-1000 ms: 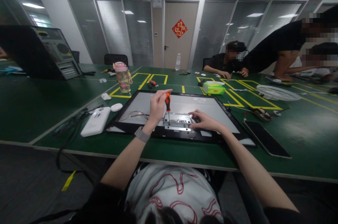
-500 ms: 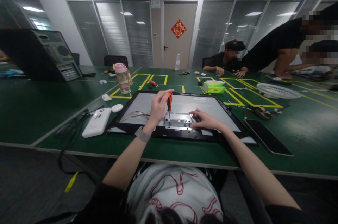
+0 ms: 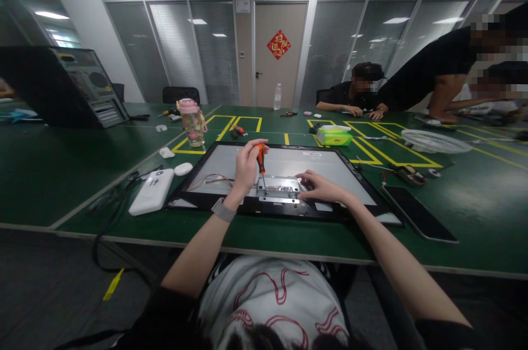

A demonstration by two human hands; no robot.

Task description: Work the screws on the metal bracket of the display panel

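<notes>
Head camera: the fingers of the left hand grasp the upper handle of an orange-and-black screwdriver, its shaft slanting below them to a metal bracket's left end. The right hand curves its fingers at the other end; whether gripping, I cannot tell. Beneath lies a flat panel on the table.

Decent strip of table in front of panel, between forearms. Left kinda blocked: white box, bottle. Right: dark slab. Screwdriver sticks up over panel.
</notes>
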